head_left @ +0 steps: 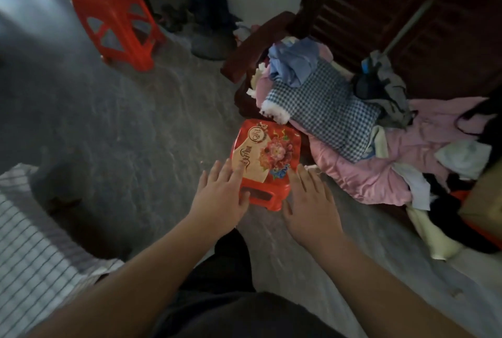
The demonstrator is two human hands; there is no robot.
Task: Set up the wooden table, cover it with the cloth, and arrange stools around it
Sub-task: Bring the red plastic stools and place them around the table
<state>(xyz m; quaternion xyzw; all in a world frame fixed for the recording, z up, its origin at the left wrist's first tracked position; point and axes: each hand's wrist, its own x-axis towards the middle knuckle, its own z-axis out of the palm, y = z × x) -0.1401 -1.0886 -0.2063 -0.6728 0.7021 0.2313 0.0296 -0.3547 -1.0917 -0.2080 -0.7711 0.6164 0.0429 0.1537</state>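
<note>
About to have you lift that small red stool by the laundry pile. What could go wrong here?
1. The small red stool sits against the clothes pile, so fabric may snag or drag along.
2. The left hand and right hand lie flat and open; without gripping, it could slip.

- The small stool is red, with a picture of pink and red flowers on a cream patch on top.
- The tall stool is plain red.
- The cloth is white with thin dark lines (like squares).
- One blanket has little blue and white checks.
- The quilt is pink.
- The floor is grey.
</note>
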